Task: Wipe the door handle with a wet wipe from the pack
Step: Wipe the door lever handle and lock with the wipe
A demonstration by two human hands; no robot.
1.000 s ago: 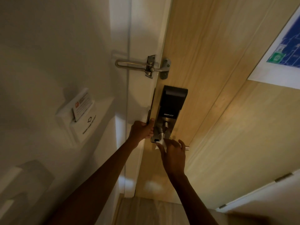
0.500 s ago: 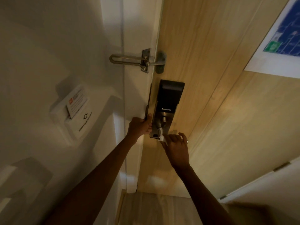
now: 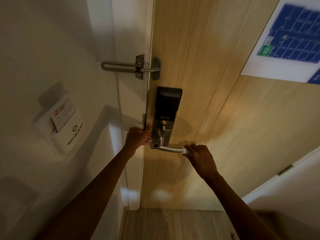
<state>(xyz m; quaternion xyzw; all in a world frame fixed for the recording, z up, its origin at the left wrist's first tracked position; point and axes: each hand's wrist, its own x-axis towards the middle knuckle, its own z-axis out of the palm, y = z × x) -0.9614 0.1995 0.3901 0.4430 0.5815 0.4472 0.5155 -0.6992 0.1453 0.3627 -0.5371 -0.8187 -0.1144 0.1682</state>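
A silver lever door handle [image 3: 168, 148] sticks out to the right from a black and steel smart lock plate [image 3: 164, 116] on a light wooden door [image 3: 199, 66]. My right hand [image 3: 200, 157] is closed around a white wet wipe [image 3: 183, 151] pressed over the handle's free right end. My left hand [image 3: 139, 137] grips the door's edge just left of the lock plate, thumb against the plate. The wipe pack is not in view.
A metal swing-bar door guard [image 3: 131, 67] bridges frame and door above the lock. A white key-card holder [image 3: 60, 122] with a card sits on the left wall. A blue evacuation plan [image 3: 292, 37] hangs on the door's upper right. Wooden floor [image 3: 164, 224] shows below.
My right hand has slid the wipe along the handle from its base near the lock plate out to the free end. My left hand stays on the door edge.
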